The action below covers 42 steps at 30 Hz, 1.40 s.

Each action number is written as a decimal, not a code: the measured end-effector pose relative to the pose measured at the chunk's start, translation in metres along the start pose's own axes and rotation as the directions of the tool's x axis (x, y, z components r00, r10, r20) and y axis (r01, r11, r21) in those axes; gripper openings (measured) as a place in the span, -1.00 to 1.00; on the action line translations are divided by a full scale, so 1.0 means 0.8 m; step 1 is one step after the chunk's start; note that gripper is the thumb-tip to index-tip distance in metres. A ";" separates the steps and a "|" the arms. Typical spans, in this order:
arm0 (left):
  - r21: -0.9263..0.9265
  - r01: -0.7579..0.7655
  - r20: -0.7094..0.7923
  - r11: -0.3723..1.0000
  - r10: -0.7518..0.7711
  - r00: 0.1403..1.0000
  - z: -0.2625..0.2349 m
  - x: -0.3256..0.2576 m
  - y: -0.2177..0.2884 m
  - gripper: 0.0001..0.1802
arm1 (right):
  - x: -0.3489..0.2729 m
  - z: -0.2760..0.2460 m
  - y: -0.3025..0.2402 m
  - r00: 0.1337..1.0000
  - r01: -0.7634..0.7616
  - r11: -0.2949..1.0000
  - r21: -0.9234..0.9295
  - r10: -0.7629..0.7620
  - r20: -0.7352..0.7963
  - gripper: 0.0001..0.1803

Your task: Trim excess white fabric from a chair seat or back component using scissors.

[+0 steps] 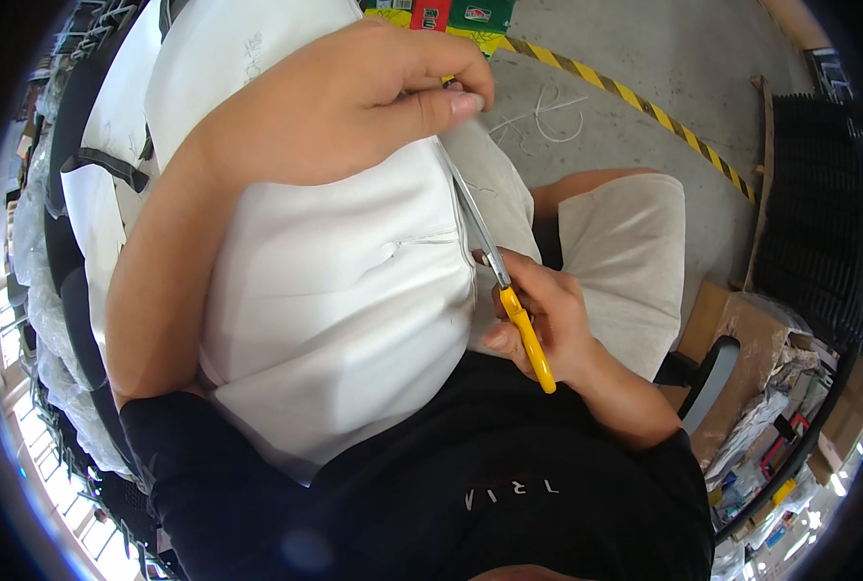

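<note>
head | my left hand (354,102) pinches the top edge of the white cushion cover (344,300) on my lap, fingers closed | my right hand (538,324) grips yellow-handled snips (509,290), blades along the cover's right seam

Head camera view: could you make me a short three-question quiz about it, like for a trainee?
1. True or false: the right hand holds yellow-handled scissors.
2. What does the left hand pinch? A) the edge of the white padded cover B) a cardboard box C) a black strap
3. What pattern marks the stripe on the concrete floor?

Key: 1 true; 2 A; 3 yellow and black tape.
</note>
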<state>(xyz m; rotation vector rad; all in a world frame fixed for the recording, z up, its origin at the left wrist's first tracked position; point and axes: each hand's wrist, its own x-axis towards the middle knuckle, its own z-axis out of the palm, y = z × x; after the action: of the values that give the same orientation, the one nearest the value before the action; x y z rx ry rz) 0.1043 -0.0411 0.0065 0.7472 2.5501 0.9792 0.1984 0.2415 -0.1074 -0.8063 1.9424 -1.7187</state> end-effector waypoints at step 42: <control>0.378 -0.014 -0.285 0.926 0.130 0.950 -0.029 -0.002 -0.026 -0.89 | 0.052 -0.018 -0.034 0.997 -0.063 0.998 -0.007 0.064 0.046 -0.36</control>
<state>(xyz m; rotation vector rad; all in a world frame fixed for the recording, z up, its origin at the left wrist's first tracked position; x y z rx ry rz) 0.0881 -0.0673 0.0092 0.8510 3.0531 0.6774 0.1619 0.2223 -0.0754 -0.7712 1.9216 -1.6443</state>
